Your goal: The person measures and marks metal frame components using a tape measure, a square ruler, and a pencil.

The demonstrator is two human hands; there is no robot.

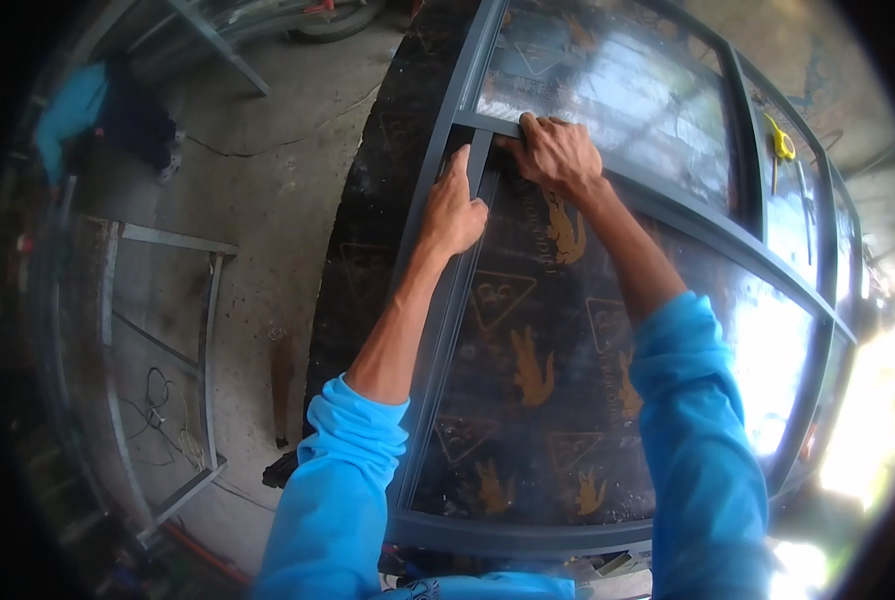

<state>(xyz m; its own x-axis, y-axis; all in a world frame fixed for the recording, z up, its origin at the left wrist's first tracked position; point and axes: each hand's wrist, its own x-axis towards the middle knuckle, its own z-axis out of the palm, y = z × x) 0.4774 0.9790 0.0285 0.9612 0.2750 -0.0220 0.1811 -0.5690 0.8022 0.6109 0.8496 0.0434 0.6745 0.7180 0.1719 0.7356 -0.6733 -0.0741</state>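
A dark grey metal frame with crossbars lies over a black printed board. My left hand is on a narrow grey metal strip along the frame's left side, its index finger stretched toward the corner and its thumb against the strip's right edge. Close by, my right hand is closed over the crossbar at the strip's upper end, knuckles up. The undersides of both hands are hidden, and so is part of the joint between strip and crossbar.
A yellow tape measure lies on the frame's far right, near a thin rod-like tool. A metal stand is on the concrete floor at left, with loose cable around it. Another person in a blue sleeve is at upper left, near a wheel.
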